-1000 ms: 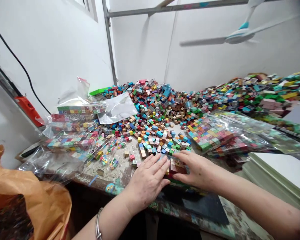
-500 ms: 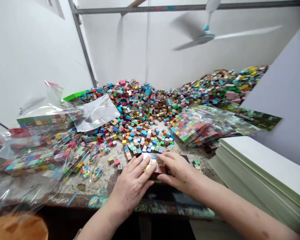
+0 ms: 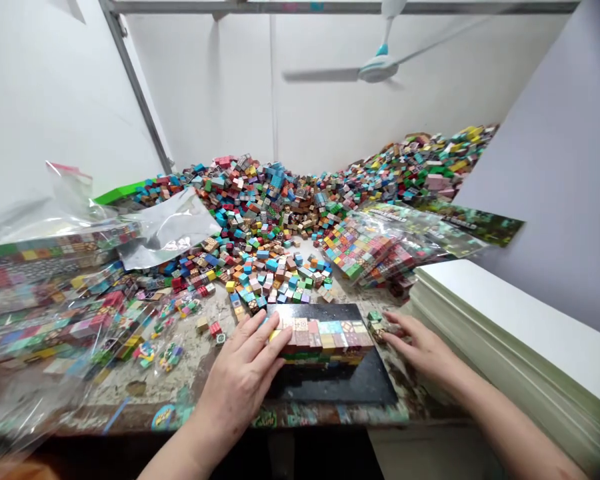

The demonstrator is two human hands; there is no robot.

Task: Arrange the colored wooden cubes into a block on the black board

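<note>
A black plate (image 3: 330,390) lies near the table's front edge. On it stands a block of small printed cubes (image 3: 337,340), laid close together in rows. My left hand (image 3: 247,360) is on the left end of this block, fingers over the top and thumb at the front, covering that end. Beyond the plate's right side, my right hand (image 3: 425,347) is open, with finger and thumb apart. Its fingertips are beside a few loose green and pale cubes (image 3: 375,323); whether they touch is unclear.
A big heap of mixed cubes (image 3: 275,193) rises against the wall. Clear bags (image 3: 45,293) with cube blocks crowd the left, and bagged cubes (image 3: 365,247) lie to the right. A thick stack of white sheets (image 3: 520,333) borders the right. A fan (image 3: 379,69) spins above.
My right hand has left the cube block and moved right, beside the loose green cubes, uncovering the block and plate. My left hand stays on the block. The view has shifted right.
</note>
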